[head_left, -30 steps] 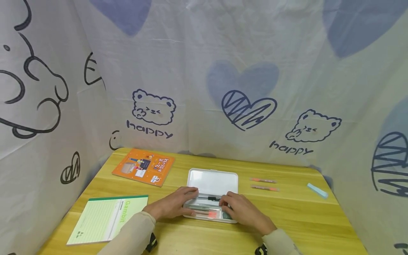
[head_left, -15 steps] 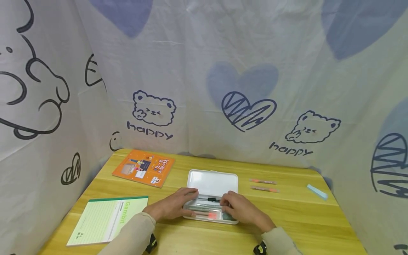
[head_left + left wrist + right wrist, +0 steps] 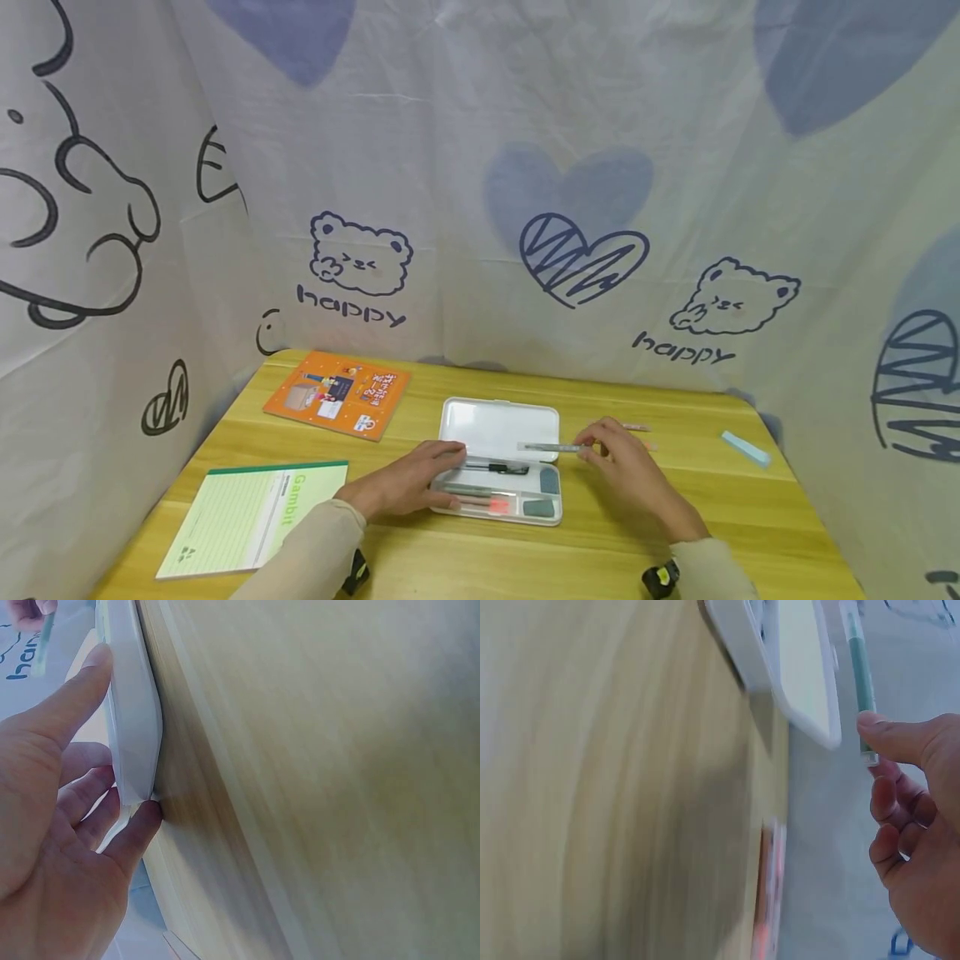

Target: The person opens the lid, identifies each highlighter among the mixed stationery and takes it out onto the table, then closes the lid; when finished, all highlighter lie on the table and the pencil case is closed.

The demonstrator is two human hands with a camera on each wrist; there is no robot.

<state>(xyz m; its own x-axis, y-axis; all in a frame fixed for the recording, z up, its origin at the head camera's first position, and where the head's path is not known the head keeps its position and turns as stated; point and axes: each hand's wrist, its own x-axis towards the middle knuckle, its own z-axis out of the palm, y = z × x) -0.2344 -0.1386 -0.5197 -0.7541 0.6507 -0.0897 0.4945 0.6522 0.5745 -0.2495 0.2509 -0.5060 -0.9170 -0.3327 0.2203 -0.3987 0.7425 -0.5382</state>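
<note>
A white pencil case (image 3: 498, 424) lies on the table with its lid raised. My left hand (image 3: 408, 479) grips its left end, thumb along the near side in the left wrist view (image 3: 67, 787). My right hand (image 3: 630, 471) pinches one end of a green-barrelled pen (image 3: 861, 671) with a clear cap, holding it level above the case's right side. Inside the case lie a black pen (image 3: 506, 468), a green pen and an orange-tipped pen (image 3: 497, 505). Two dark grey-green blocks (image 3: 538, 507) sit at its right end.
Two orange-tipped pens (image 3: 636, 427) lie right of the case, partly behind my right hand. A light-blue stick-shaped object (image 3: 746, 449) is farther right. An orange booklet (image 3: 337, 393) and a green-edged notebook (image 3: 247, 517) lie at left. A printed curtain (image 3: 465, 208) surrounds the table.
My right hand has lifted the green pen out of the case and moved right and up with it, uncovering the two blocks. The left hand stays on the case.
</note>
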